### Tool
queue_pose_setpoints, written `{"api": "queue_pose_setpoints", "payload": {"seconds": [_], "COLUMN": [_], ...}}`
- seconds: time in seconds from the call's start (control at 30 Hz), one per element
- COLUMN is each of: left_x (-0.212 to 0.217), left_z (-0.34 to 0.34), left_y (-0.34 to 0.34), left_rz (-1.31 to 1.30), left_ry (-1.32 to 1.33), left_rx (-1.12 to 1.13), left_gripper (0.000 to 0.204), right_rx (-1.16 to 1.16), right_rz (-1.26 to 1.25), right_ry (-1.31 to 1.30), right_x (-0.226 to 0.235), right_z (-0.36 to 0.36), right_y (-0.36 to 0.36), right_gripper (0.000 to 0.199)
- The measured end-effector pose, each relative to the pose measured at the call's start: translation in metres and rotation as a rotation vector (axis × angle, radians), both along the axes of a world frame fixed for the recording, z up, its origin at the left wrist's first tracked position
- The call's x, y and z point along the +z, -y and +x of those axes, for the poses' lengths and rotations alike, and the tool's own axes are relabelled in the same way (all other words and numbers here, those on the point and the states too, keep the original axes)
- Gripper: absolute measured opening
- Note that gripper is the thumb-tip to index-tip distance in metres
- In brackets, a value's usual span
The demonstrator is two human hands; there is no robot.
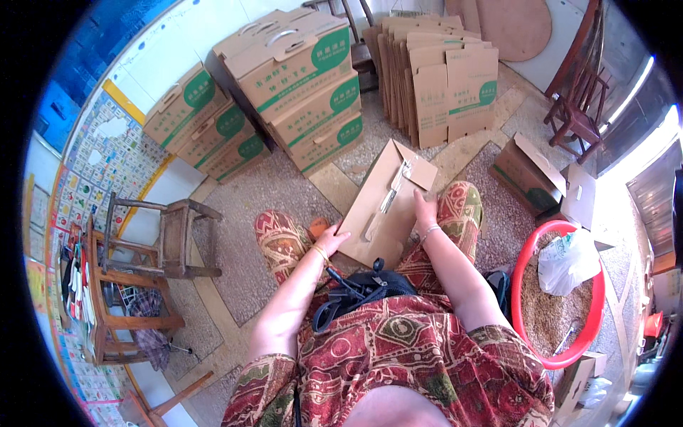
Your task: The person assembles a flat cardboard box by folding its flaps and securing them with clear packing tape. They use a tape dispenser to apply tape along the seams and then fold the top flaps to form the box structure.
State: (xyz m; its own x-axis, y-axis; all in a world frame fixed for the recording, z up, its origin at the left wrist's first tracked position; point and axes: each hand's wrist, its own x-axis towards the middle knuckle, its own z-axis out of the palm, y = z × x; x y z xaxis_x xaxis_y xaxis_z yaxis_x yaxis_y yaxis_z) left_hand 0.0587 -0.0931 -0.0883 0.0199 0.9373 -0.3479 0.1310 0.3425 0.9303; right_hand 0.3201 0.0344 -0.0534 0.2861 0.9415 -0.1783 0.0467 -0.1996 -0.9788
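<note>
A brown cardboard box (370,206) lies tilted across my lap, between my knees. Along its upper face runs a pale plastic carrying handle (393,191), set lengthwise; a small flap stands out at the far right corner. My left hand (331,238) grips the box at its near left edge, thumb on top. On the opposite side, my right hand (426,210) holds the right edge, its fingers partly hidden. A black waist bag (370,285) sits at my middle, just behind the box.
Finished boxes (292,78) are stacked ahead, beside flattened cartons (452,92). At right stand an open carton (526,174) and a red tub (521,313) of brown grainy material with a white plastic bag (569,262). Wooden chairs (178,238) stand left.
</note>
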Motion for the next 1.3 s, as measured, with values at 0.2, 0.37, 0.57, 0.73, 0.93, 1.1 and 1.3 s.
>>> {"api": "queue_pose_setpoints", "payload": {"seconds": [0.2,0.37,0.57,0.73,0.93,1.1,1.3], "left_x": [0.047,0.067,0.126,0.174,0.248,0.259,0.252], "left_z": [0.037,0.044,0.050,0.064,0.090,0.090,0.090], "left_y": [0.004,-0.001,-0.012,-0.007,0.018,0.034,0.038], "left_rz": [0.210,0.215,0.443,0.591,0.772,0.854,0.720], "left_ry": [-0.246,-0.257,-0.589,-0.747,-0.884,-0.736,-0.512], "left_rx": [-0.080,-0.113,-0.210,-0.199,-0.256,-0.272,-0.338], "left_gripper": [0.065,0.069,0.068,0.061,0.049,0.039,0.034], "right_rx": [-0.001,-0.018,-0.123,-0.111,-0.027,0.399,0.198], "right_rz": [-0.219,-0.286,-0.272,-0.162,-0.045,0.025,-0.225], "right_ry": [-0.177,-0.288,-0.432,-0.873,-1.204,-1.819,-2.058], "right_x": [-0.015,-0.013,-0.003,0.033,0.032,0.009,-0.010], "right_z": [0.018,0.026,0.028,0.028,0.025,0.014,0.006], "right_y": [-0.004,-0.007,-0.009,0.000,-0.007,-0.016,-0.030], "right_gripper": [0.063,0.056,0.051,0.046,0.050,0.047,0.045]}}
